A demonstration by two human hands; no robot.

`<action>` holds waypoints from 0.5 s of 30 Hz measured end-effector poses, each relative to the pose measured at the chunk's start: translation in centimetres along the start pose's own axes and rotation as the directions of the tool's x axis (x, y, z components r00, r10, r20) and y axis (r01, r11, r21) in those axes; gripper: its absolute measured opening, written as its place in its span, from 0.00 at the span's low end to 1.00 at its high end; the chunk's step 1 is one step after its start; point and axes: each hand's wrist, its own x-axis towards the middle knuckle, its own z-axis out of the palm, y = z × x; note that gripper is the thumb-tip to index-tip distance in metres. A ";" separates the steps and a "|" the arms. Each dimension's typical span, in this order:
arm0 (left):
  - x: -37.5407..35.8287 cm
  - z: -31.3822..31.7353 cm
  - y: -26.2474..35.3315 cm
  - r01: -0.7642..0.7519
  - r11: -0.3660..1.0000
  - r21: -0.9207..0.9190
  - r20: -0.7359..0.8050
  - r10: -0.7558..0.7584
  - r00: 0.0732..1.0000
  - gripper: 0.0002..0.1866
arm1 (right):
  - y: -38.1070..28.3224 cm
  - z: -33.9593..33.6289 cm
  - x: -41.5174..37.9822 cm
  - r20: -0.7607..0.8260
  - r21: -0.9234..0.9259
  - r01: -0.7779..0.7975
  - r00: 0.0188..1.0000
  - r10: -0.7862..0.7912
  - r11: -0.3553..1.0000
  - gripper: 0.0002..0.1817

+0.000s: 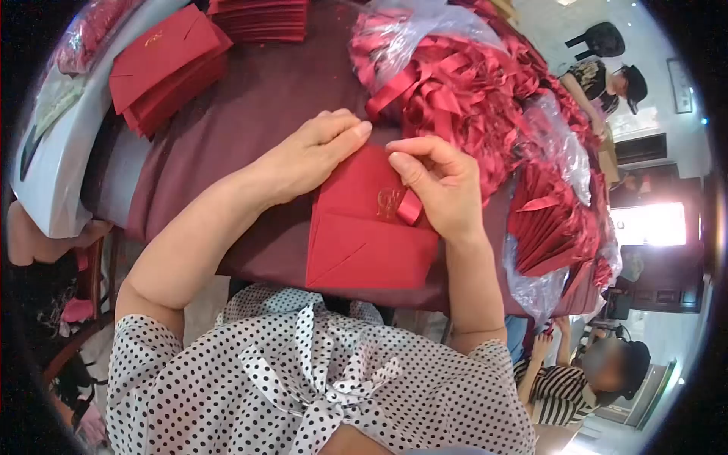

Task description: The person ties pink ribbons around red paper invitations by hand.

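Observation:
A flat red paper bag with a gold printed emblem lies before me, its folded bottom towards my body. My left hand is closed at the bag's upper left edge, fingers curled and thumb pointing right. My right hand pinches with thumb and index finger at the upper right edge. A short piece of red ribbon shows beneath the right palm, beside the emblem. What lies right between the pinching fingertips is mostly hidden, but the ribbon runs up under that hand.
Red bags are stacked at the upper left, with another red stack at the back. A heap of red ribbons in clear plastic covers the right. Folded red pieces lie nearer. Two other people are at the right.

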 end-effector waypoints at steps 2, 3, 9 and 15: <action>0.1 -0.4 -0.4 -0.001 0.999 0.050 0.039 -0.001 0.999 0.16 | 0.0 0.3 0.0 -0.022 0.059 -0.002 1.000 0.003 0.998 0.06; 0.2 -0.4 -0.5 -0.025 0.995 0.093 0.073 0.018 0.997 0.15 | 0.3 0.2 -0.1 -0.026 0.068 -0.010 1.000 0.012 0.998 0.06; 0.3 -0.3 -0.3 -0.082 0.997 -0.002 0.137 0.082 0.987 0.16 | 0.5 -0.4 -0.1 -0.063 -0.137 -0.034 0.998 0.026 0.990 0.04; 0.2 0.2 -1.0 0.003 0.999 0.053 0.111 -0.009 0.994 0.16 | -0.8 0.0 -0.5 0.044 -0.275 -0.021 0.998 0.034 0.961 0.03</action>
